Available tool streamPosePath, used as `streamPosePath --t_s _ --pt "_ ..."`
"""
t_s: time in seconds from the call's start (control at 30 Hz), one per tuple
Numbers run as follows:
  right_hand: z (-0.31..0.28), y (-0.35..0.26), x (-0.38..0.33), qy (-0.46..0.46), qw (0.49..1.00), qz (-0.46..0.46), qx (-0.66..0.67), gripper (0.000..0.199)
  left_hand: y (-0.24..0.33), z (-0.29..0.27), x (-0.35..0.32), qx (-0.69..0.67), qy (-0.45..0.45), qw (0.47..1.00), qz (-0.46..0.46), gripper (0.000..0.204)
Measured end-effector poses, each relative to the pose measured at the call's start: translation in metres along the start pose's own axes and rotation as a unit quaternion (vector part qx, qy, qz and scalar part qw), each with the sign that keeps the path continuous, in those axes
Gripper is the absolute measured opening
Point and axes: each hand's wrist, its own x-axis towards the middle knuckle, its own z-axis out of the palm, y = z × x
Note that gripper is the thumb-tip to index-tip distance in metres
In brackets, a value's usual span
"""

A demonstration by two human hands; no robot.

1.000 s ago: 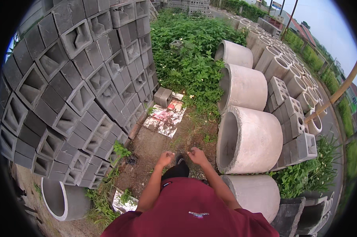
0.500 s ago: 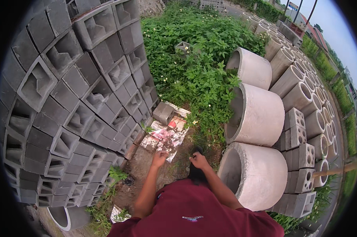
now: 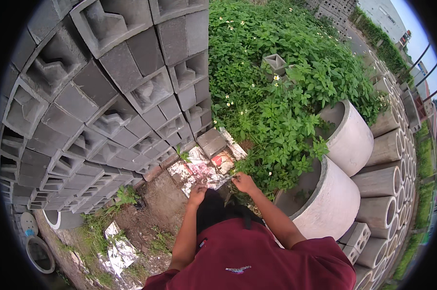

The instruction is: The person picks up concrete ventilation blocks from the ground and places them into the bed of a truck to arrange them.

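Note:
My left hand reaches forward and down, fingers curled, just above the near edge of a torn printed sheet lying on the dirt. At the edge of a green weed patch my right hand has its fingers bent among the lowest leaves. Whether either hand grips anything is too small to tell. A dark shape sits between my forearms, above my maroon shirt.
A tall stack of grey hollow concrete blocks rises on the left. A flat grey block lies on the sheet. Concrete pipe rings line the right side. More torn paper lies at lower left.
The view has moved forward and lower toward the printed sheet and weeds. Both hands have stretched further out, the right one now into the leaves.

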Motion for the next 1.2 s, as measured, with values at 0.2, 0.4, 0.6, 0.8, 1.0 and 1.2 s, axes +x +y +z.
streamPosePath --t_s 0.2,0.4,0.6,0.8,1.0,1.2 --pt "-0.008 0.010 0.068 -0.054 0.996 0.059 0.031 0.048 -0.039 0.031 0.053 -0.027 0.011 0.989 -0.146 0.039" --pt "0.015 0.049 0.137 -0.117 0.985 0.127 0.016 0.058 -0.034 0.045 0.130 0.157 -0.017 0.959 -0.236 0.040" --pt "0.038 0.099 0.229 -0.171 0.975 0.131 -0.045 0.062 -0.059 0.074 0.219 0.139 -0.007 0.961 -0.240 0.043" --pt "0.100 0.164 0.331 -0.160 0.985 0.067 -0.014 0.069 -0.123 0.103 0.311 0.166 0.131 0.946 -0.245 0.055" --pt "0.189 0.226 0.445 -0.161 0.983 0.087 -0.015 0.093 -0.221 0.132 0.401 0.085 0.129 0.931 -0.330 0.083" --pt "0.245 0.282 0.539 -0.096 0.995 0.032 0.011 0.100 -0.279 0.168 0.492 -0.067 0.213 0.934 -0.278 0.105"
